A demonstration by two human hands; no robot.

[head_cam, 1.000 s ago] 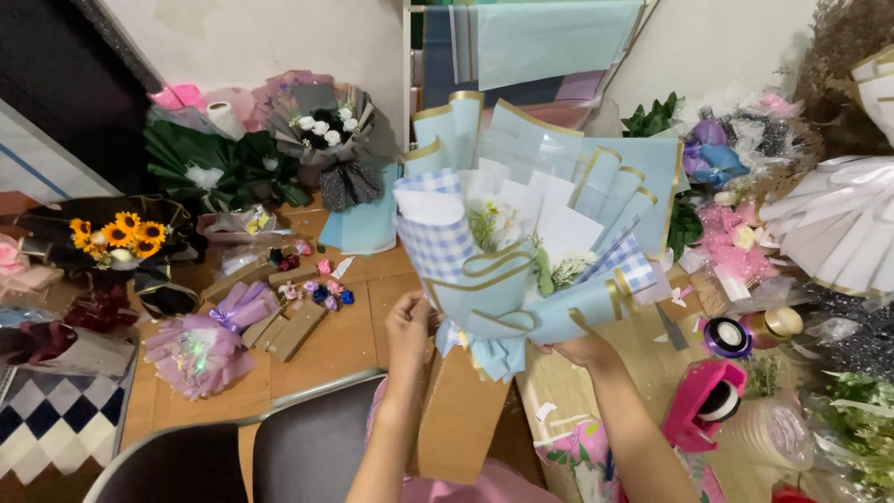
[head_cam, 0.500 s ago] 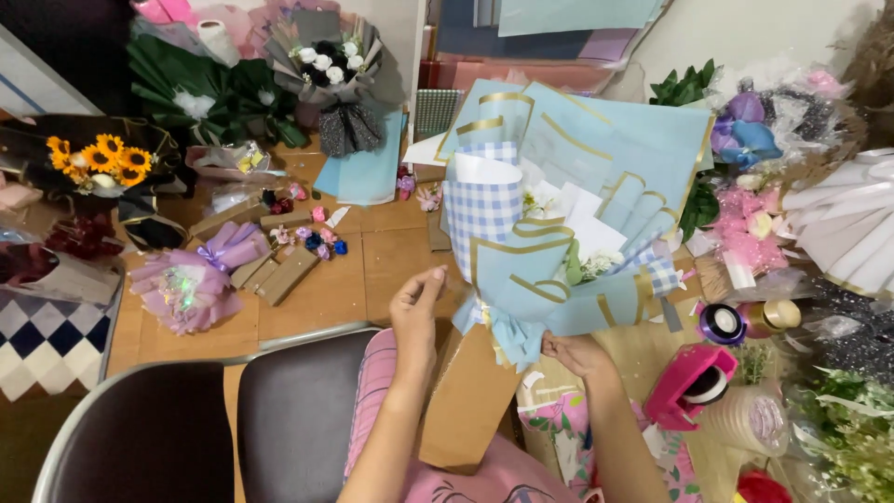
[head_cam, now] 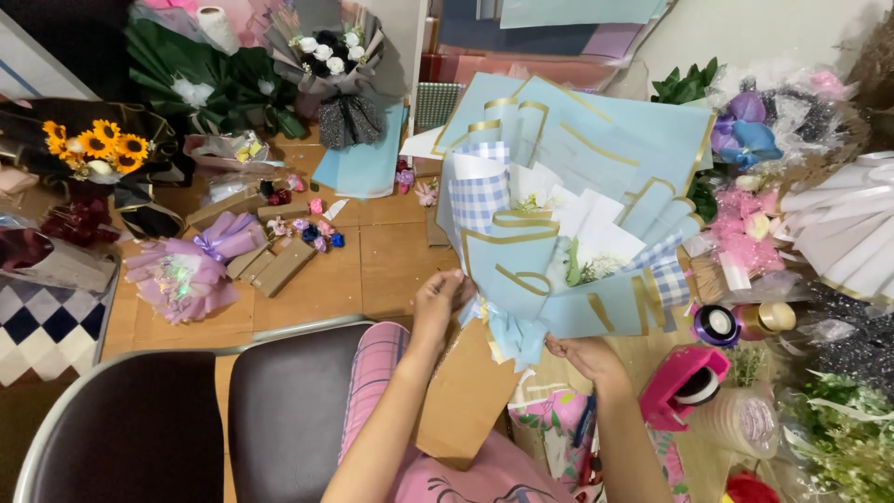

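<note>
I hold a large bouquet [head_cam: 568, 224] wrapped in light blue paper with gold edges, blue checked paper and white sheets, with small white flowers inside. My left hand [head_cam: 438, 303] pinches the wrap at its lower left edge. Under the bouquet's base, my right hand [head_cam: 582, 354] grips the gathered stem end, where a light blue ribbon [head_cam: 512, 335] hangs. The bouquet tilts up and away from me over the wooden floor [head_cam: 372, 270].
A purple bouquet [head_cam: 191, 270], sunflower bouquet [head_cam: 98, 149] and a dark-wrapped bouquet of white flowers [head_cam: 331, 56] lie to the left and back. Two dark chairs [head_cam: 186, 419] stand near left. A pink tape dispenser [head_cam: 684, 382], ribbon spools [head_cam: 717, 324] and greenery [head_cam: 838, 438] sit on the right.
The view has tipped further down and closer. The bouquet has turned slightly in my hands, and my left hand has shifted right onto the wrap's lower edge.
</note>
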